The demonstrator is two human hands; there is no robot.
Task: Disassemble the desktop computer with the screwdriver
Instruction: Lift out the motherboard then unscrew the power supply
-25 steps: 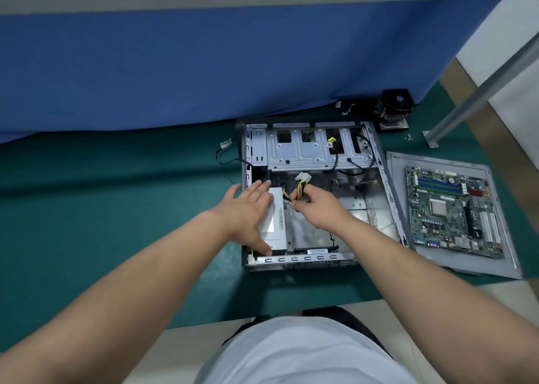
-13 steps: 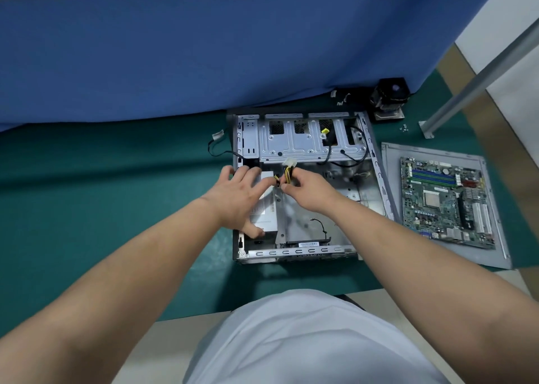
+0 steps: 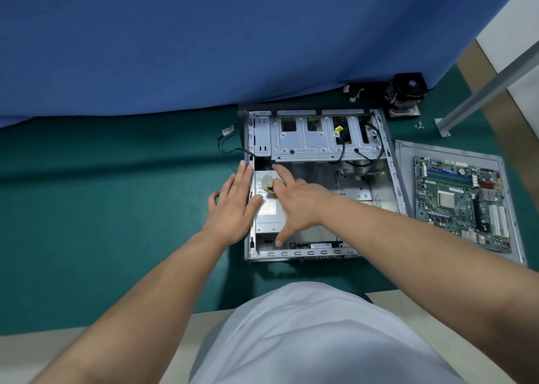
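open computer case (image 3: pixel 390 161) lying on green mat (image 3: pixel 116 208), power supply (image 3: pixel 267 214) in its near-left corner, left hand (image 3: pixel 233 205) flat with straight fingers over case's left wall, right hand (image 3: pixel 294 202) spread across power supply, holding nothing, white connector (image 3: pixel 267 183) beside it, motherboard (image 3: pixel 462 202) on panel at right

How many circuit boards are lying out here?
1. The motherboard lies flat on the grey side panel, right of the open computer case. Others may be hidden inside the case, under the hands or behind the drive cage.
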